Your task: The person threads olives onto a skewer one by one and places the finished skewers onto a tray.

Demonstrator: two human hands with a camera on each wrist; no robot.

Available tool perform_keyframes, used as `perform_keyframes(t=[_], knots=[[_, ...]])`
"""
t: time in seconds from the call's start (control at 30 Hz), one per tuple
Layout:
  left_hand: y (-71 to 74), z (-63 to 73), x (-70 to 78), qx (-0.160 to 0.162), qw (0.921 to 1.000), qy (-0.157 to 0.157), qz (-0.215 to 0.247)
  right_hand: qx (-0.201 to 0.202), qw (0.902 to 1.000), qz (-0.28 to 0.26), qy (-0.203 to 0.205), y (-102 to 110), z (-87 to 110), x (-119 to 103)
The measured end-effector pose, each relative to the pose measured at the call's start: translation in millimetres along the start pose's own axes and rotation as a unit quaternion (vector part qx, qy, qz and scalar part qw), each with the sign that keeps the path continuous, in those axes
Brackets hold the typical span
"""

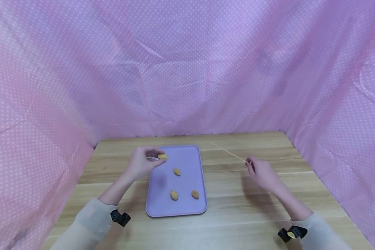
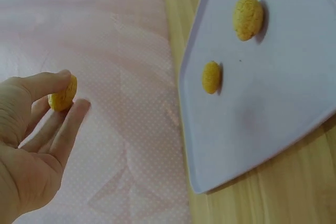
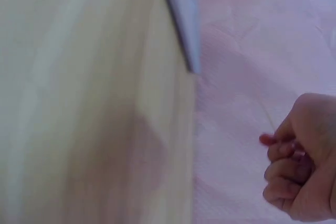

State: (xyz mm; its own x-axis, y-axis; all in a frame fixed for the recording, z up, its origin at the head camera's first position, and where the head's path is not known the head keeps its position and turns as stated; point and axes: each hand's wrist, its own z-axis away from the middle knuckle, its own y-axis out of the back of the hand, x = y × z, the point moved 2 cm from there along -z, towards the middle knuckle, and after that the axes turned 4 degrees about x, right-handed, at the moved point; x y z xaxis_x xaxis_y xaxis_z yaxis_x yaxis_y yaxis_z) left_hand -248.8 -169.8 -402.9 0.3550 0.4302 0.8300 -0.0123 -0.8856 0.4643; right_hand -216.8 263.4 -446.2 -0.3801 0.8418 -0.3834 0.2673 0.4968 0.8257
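Above the far left of the purple tray (image 1: 158, 208), my left hand (image 1: 141, 162) pinches a small oval, yellow-brown, rough-surfaced piece (image 2: 63, 94) between thumb and fingers. Three similar pieces lie on the tray: one near its middle (image 1: 177, 172), one lower down (image 1: 174, 195) and one at the lower right (image 1: 195, 194). Their exact kind cannot be told. To the right of the tray, my right hand (image 1: 264, 175) grips one end of a thin wooden skewer (image 1: 226, 151) over the table. The skewer slants up and left, and its far end is faint.
The tray lies on a light wooden table (image 1: 225, 215). Pink dotted cloth (image 1: 187, 69) hangs behind the table and along both sides. A small black device is strapped to each wrist, over pale sleeves (image 1: 92, 218).
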Motion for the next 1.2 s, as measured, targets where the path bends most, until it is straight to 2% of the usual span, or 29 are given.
perform_keyframes(t=[0.07, 0.17, 0.37, 0.57, 0.77, 1.2], knots=[[1.6, -2.1, 4.1, 0.007, 0.9999, -0.015, -0.002, 0.029, 0.9989, -0.017, 0.032, 9.5, -7.1, -3.4], [3.0, -3.9, 9.5, 0.01, 0.9996, -0.024, 0.011, 0.043, 0.9954, -0.049, 0.07, 20.5, -15.4, -11.6], [1.7, -4.9, 21.4, 0.01, 0.9982, -0.037, 0.047, 0.039, 0.9881, -0.072, 0.13, 31.8, -26.7, -36.0], [-1.8, -3.2, 32.1, 0.016, 0.9969, -0.07, 0.033, 0.038, 0.9779, -0.081, 0.189, 33.3, -34.5, -57.6], [-3.7, -3.1, 36.7, 0.017, 0.9959, -0.085, 0.025, 0.031, 0.9745, -0.093, 0.202, 33.6, -37.8, -64.9], [-7.5, -3.3, 34.1, 0.02, 0.9939, -0.104, 0.031, 0.02, 0.9716, -0.098, 0.215, 30.5, -37.2, -66.1]])
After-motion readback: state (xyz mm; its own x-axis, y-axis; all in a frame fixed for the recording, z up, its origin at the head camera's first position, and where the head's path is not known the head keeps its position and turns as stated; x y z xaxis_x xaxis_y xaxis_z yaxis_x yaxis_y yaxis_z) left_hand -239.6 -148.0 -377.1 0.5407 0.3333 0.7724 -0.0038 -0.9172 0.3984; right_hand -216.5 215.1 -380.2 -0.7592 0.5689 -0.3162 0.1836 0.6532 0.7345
